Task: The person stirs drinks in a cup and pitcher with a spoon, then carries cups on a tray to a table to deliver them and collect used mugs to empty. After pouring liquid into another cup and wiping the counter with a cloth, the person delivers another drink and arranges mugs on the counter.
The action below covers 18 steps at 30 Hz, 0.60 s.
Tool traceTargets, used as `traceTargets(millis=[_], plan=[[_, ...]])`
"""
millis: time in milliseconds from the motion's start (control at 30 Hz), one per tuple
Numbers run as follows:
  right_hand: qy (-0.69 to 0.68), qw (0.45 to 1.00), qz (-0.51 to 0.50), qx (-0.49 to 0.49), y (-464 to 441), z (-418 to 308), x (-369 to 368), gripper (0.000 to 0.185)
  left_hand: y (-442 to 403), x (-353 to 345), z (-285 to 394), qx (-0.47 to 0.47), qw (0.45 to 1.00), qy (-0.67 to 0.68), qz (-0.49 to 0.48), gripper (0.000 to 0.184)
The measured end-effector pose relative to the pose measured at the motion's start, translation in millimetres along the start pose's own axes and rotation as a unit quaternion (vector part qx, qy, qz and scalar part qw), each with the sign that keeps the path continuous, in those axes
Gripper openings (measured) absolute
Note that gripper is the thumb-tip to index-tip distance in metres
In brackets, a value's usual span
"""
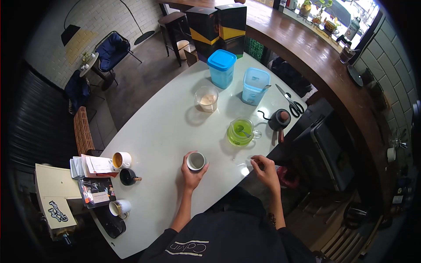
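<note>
My left hand (192, 175) is wrapped round a small cup (197, 160) with a pale inside, standing upright at the near part of the white table. My right hand (266, 173) is at the table's near right edge, its fingers curled in toward the thumb; anything between them is too small to make out. Beyond it stands a clear glass cup (239, 138) of bright green liquid with a spoon (244, 133) in it. Farther back is a clear tub (206, 100) holding a pale powder.
A lidded blue container (221, 72) and an open blue container (254, 87) stand at the back. Scissors (291, 102) and a dark grey pot with a wooden handle (279, 119) lie right. Mugs (121, 159), a black cup (128, 176) and papers (100, 165) sit left.
</note>
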State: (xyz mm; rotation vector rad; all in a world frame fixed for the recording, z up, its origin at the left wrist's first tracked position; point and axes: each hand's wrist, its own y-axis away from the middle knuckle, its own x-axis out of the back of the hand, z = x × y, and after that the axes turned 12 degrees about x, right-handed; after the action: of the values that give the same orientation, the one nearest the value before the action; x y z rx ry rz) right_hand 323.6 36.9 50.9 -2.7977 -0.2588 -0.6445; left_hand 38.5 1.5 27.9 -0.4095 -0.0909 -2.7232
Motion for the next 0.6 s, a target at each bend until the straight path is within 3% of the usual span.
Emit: traceTargets(millis=[200, 400, 433, 467, 567, 600], plan=[[-0.006, 0.998, 0.053, 0.015, -18, 11, 6, 0.015, -4, -14, -1, 0.007, 1.0, 0.007, 0.007, 0.06], [0.115, 0.965, 0.179, 0.152, -43, -6, 6, 0.016, 1, -15, -6, 0.005, 1.0, 0.019, 0.007, 0.063], [0.122, 0.966, 0.166, 0.157, -47, -9, 6, 0.03, 0, -17, -7, 0.012, 0.999, 0.035, -0.003, 0.063], [0.116, 0.966, 0.159, 0.166, -53, -13, 4, 0.03, -1, -16, -7, 0.011, 0.999, 0.035, 0.01, 0.063], [0.162, 0.967, 0.112, 0.162, -63, -9, 1, 0.068, 0, -18, -11, 0.003, 0.999, 0.034, 0.002, 0.065], [0.16, 0.967, 0.108, 0.168, -66, -9, -2, 0.068, 0, -18, -11, 0.002, 0.999, 0.035, 0.009, 0.065]])
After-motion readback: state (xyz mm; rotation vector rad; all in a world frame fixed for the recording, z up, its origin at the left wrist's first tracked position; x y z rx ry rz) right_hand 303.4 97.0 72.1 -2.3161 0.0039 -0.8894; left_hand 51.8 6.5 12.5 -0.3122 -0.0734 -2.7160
